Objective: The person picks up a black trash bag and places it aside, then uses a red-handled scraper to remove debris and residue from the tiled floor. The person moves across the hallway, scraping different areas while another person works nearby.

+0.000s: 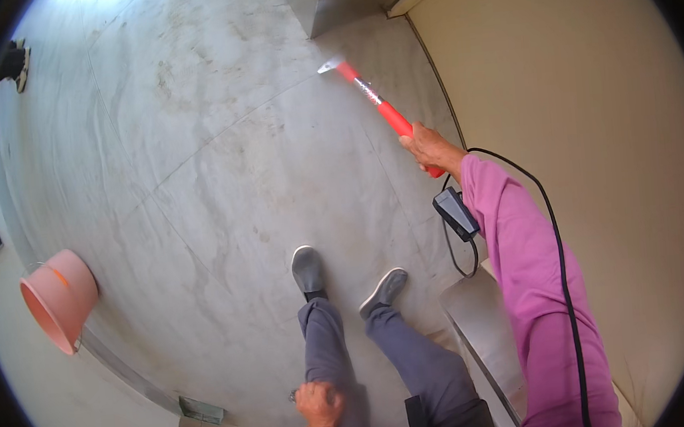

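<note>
My right hand [431, 149] grips the red handle of a scraper-like tool [395, 118], arm stretched forward. A patterned metal section runs along its shaft, and its pale metal head [330, 65] points away from me over the grey floor; the head is slightly blurred. Whether it touches the floor is unclear. My left hand [319, 409] is low in the view, fingers curled, over my left leg. A small dark, shiny object [292, 395] shows at its edge; I cannot tell if the hand holds it.
A pink bucket [68, 295] stands on the left by the wall. A black cable [549, 209] runs along my right sleeve to a grey-black box [456, 213]. A metal bench-like surface [486, 316] is beside my right leg. Another person's shoe [23, 70] shows far left.
</note>
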Demonstrator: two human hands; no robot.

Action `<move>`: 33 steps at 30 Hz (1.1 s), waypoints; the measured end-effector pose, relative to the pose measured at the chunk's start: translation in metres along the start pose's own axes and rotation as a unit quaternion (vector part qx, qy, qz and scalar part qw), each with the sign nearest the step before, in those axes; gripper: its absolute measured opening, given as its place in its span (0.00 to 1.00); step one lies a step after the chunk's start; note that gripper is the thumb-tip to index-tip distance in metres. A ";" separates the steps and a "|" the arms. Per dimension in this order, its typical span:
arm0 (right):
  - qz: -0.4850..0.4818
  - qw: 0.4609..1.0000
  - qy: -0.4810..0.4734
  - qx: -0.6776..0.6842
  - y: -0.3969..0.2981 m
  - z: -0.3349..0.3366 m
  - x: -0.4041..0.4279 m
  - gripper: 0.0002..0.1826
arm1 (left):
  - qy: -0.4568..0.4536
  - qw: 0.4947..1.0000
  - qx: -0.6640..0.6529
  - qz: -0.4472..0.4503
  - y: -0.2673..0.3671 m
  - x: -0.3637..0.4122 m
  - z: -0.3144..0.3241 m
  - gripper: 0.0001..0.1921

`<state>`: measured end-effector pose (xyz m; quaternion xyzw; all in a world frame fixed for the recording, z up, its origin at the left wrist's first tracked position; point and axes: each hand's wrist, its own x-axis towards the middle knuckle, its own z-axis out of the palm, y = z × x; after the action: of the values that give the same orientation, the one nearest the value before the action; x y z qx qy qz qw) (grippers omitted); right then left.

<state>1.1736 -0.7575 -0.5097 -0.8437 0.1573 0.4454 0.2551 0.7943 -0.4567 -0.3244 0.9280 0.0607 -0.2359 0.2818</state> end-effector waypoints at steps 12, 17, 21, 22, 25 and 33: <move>-0.018 0.996 -0.010 0.082 -0.015 -0.019 0.019 0.19 | 0.029 0.999 -0.033 -0.019 -0.008 -0.007 0.000 0.13; 0.038 0.994 0.002 0.105 -0.005 -0.026 0.014 0.18 | 0.027 0.998 -0.048 0.004 -0.009 -0.005 -0.004 0.11; 0.078 0.989 -0.009 0.128 0.026 -0.044 -0.004 0.21 | 0.031 0.998 -0.057 -0.015 -0.008 -0.006 -0.003 0.12; 0.080 0.986 0.010 0.148 0.024 -0.050 0.005 0.21 | 0.031 0.998 -0.056 -0.013 -0.008 -0.005 -0.002 0.12; 0.083 0.978 0.041 0.187 0.002 -0.057 0.024 0.19 | 0.017 0.999 -0.038 -0.020 -0.011 -0.008 -0.002 0.13; -0.036 0.998 0.000 0.052 0.014 0.005 0.002 0.17 | -0.005 1.000 -0.029 -0.007 -0.006 0.002 -0.012 0.14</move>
<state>1.1644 -0.7656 -0.5181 -0.8345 0.1499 0.4272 0.3140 0.7994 -0.4451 -0.3200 0.9178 0.0727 -0.2407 0.3074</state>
